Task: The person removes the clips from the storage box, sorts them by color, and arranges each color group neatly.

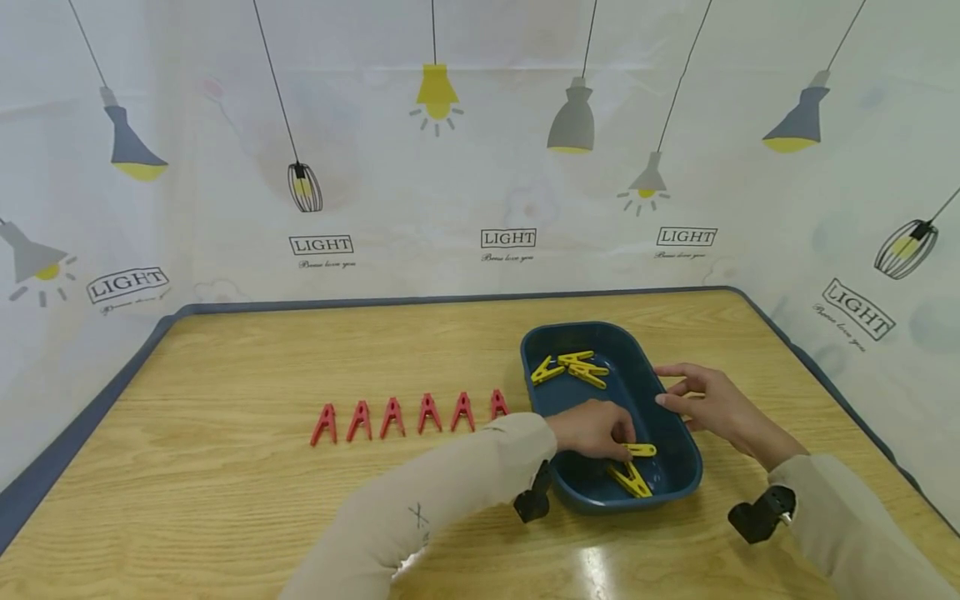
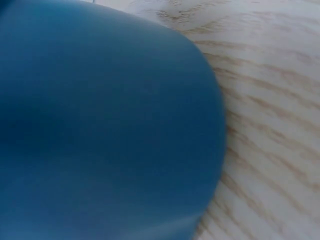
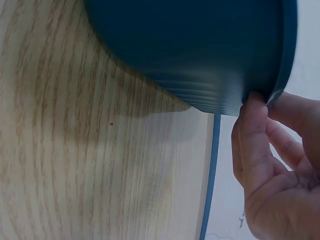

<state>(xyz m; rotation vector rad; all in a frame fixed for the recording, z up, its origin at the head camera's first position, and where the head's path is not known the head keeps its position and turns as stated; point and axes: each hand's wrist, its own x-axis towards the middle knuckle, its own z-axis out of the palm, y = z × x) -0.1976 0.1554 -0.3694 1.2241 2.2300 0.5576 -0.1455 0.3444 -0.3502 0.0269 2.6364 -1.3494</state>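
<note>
Wood tabletop: R hand pinches blue tub by rim, prob. steadying; L hand curled at yellow clip, hold unclear.

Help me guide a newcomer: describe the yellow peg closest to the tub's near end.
On the wooden table sits a blue tub. Inside its near end, beside the left hand, lies the yellow peg. It sits closer to that end than any other visible yellow peg.

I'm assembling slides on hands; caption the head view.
Left hand reaches into a blue tub of yellow clothespins, right hand holding its rim, a row of red clothespins alongside.
</note>
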